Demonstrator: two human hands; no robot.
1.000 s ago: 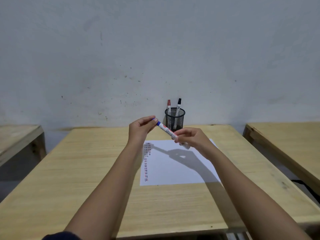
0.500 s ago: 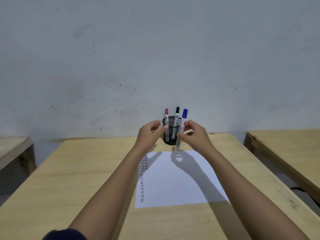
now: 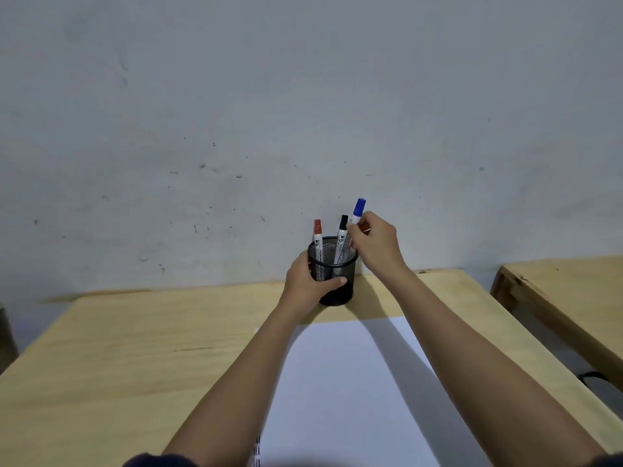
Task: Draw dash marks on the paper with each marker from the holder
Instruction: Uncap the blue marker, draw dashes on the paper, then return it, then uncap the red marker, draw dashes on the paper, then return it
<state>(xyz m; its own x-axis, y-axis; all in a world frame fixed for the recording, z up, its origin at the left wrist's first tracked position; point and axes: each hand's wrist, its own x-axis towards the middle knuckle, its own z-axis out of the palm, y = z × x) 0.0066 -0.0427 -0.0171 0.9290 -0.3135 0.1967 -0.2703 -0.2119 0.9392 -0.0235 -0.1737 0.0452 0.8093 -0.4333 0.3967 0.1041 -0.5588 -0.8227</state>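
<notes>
A black mesh holder stands at the far edge of the wooden table, against the wall. My left hand grips its left side, thumb across the front. A red-capped marker and a black-capped marker stand in it. My right hand pinches a blue-capped marker upright over the holder's right rim; its lower end is hidden behind my fingers and the black marker. The white paper lies in front of the holder, with dash marks showing at its lower left edge beside my left forearm.
The wooden table runs to a grey wall. Another wooden table stands to the right across a gap, with a dark cable on the floor between them. A dark edge of furniture shows at far left.
My right hand carried the capped blue marker from above the paper up to the holder. My left hand let go of the marker's end and took hold of the holder. The view moved closer.
</notes>
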